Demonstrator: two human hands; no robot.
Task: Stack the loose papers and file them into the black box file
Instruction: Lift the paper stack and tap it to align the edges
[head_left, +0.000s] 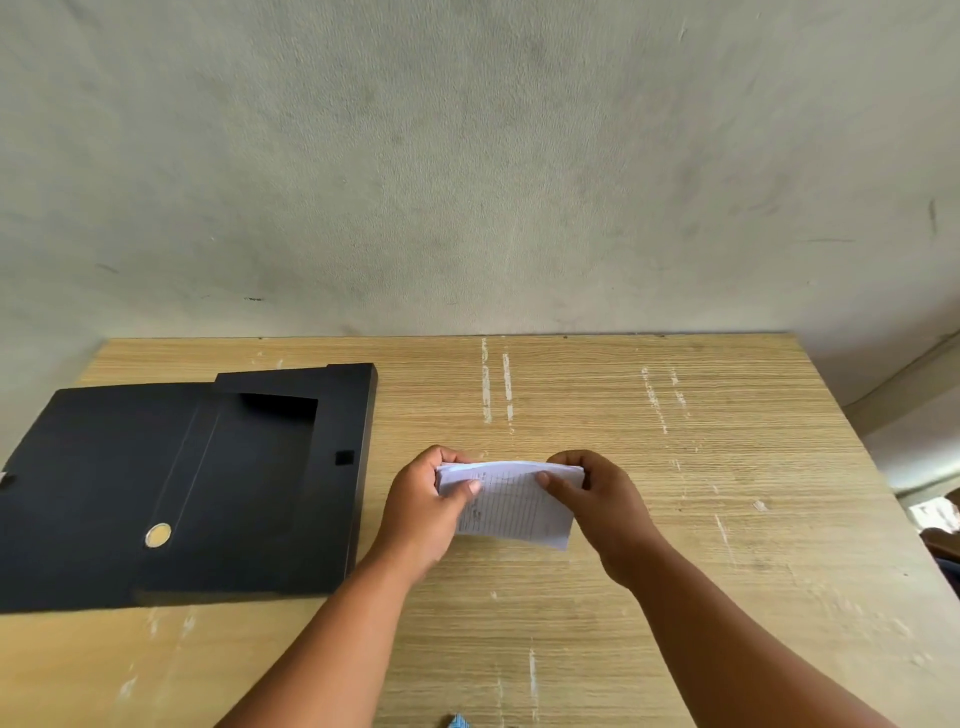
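Papers (511, 506) held by both hands, box file (171, 488) open

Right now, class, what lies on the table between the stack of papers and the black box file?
Only bare wooden table, in the head view. The left hand holding the papers sits nearest the open box file.

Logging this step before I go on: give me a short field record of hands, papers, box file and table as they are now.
left hand: grips the left end of the paper stack
right hand: grips the right end of the paper stack
paper stack: lined sheets, gathered, held by both hands above the table
black box file: lies open and flat at the table's left, apart from the hands; no papers seen inside
table: wooden, scuffed with pale marks
wall: grey, behind the table
task stage: papers stacked, not yet filed
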